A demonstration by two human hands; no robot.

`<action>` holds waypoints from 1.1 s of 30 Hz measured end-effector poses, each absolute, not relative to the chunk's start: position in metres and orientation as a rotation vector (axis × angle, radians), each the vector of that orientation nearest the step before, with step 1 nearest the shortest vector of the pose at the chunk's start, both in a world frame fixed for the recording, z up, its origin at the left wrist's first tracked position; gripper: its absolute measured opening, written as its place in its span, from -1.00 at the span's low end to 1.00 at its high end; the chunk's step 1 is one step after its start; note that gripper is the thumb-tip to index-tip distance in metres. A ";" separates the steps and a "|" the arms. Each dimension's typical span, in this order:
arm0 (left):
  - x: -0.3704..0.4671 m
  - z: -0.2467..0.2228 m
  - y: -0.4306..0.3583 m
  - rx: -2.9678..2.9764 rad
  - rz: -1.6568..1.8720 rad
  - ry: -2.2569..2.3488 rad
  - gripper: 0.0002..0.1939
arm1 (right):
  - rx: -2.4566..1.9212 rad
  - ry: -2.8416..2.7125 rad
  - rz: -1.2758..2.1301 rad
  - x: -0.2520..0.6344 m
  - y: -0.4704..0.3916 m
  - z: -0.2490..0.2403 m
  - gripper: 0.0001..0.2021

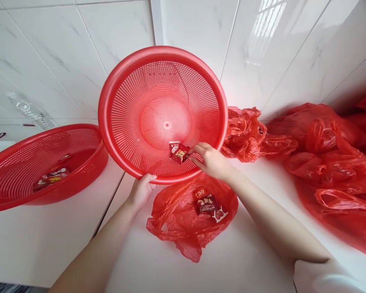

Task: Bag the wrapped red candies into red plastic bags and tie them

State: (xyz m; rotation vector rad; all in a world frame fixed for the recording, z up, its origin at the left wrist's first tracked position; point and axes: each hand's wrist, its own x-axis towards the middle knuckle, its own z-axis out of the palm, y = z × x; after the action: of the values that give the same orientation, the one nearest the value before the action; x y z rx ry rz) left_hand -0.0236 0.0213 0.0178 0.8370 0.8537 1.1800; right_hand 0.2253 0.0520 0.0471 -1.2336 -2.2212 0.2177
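Observation:
A large red mesh basket (163, 54) is tilted so its inside faces me. My left hand (142, 190) grips its lower rim, thumb over the edge. Inside the basket's lower right, my right hand (209, 159) pinches a small dark red packet (179, 152) with gold print. Below the basket, an open red plastic bag (173, 207) lies on the white table (158, 272), with several dark red packets (206, 202) in it.
A second red basket (94, 175) at the left holds several packets (53, 177). Behind it lies a clear plastic bottle (30, 110). Crumpled red bags (245, 134) and filled red bags (326, 162) are at the right. A tiled wall (262, 53) stands behind.

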 end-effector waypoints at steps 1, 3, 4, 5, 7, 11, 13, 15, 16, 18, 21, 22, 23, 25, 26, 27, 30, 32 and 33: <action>-0.022 0.017 0.018 0.840 1.144 0.846 -0.78 | -1.243 -2.234 0.138 0.223 0.053 0.043 -0.66; -0.020 0.016 0.014 0.857 1.091 0.825 -0.78 | -1.265 -2.314 0.089 0.220 0.054 0.036 -0.46; -0.019 0.015 0.013 0.870 1.088 0.817 -0.79 | -1.260 -2.374 0.117 0.220 0.054 0.033 -0.38; -0.019 0.014 0.013 0.884 1.100 0.813 -0.81 | -1.232 -2.447 0.172 0.221 0.054 0.032 -0.33; -0.018 0.012 0.014 0.888 1.140 0.813 -0.84 | -1.111 -2.592 0.316 0.223 0.053 0.031 -0.26; -0.019 0.012 0.020 0.815 1.173 0.807 -0.78 | -0.854 -2.662 0.483 0.222 0.053 0.033 -0.37; -0.020 0.013 0.022 0.803 1.168 0.816 -0.73 | -0.788 -2.559 0.549 0.219 0.053 0.034 -0.58; -0.021 0.014 0.024 0.812 1.177 0.819 -0.71 | -0.826 -2.370 0.669 0.216 0.053 0.035 -0.67; -0.022 0.015 0.024 0.819 1.187 0.816 -0.70 | -0.882 -2.262 0.739 0.215 0.052 0.036 -0.65; -0.024 0.016 0.025 0.833 1.208 0.811 -0.71 | -0.995 -2.077 0.881 0.215 0.050 0.039 -0.57; -0.027 0.016 0.026 0.839 1.222 0.811 -0.72 | -1.008 -1.984 1.048 0.218 0.046 0.047 -0.53; -0.028 0.016 0.027 0.841 1.227 0.806 -0.72 | -0.990 -1.990 1.079 0.221 0.045 0.051 -0.54; -0.028 0.016 0.027 0.842 1.234 0.798 -0.73 | -0.968 -2.010 1.115 0.224 0.044 0.055 -0.56; -0.030 0.016 0.028 0.844 1.249 0.781 -0.74 | -0.890 -2.092 1.247 0.231 0.042 0.063 -0.62; -0.031 0.015 0.028 0.843 1.252 0.774 -0.76 | -0.842 -2.147 1.363 0.236 0.041 0.067 -0.65; -0.032 0.015 0.029 0.843 1.254 0.769 -0.77 | -0.800 -2.207 1.503 0.240 0.041 0.071 -0.67; -0.032 0.015 0.028 0.841 1.253 0.764 -0.80 | -0.808 -2.377 1.747 0.249 0.039 0.077 -0.67; -0.030 0.016 0.027 0.843 1.244 0.767 -0.79 | -0.913 -2.446 1.497 0.247 0.039 0.076 -0.67; -0.028 0.017 0.026 0.842 1.234 0.770 -0.77 | -0.966 -2.433 1.268 0.243 0.039 0.074 -0.68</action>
State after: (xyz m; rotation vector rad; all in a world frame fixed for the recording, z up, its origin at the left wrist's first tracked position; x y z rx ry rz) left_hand -0.0281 0.0260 0.0167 0.8416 0.7697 1.2336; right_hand 0.2430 0.0388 0.0741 -0.9656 -2.4328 1.2678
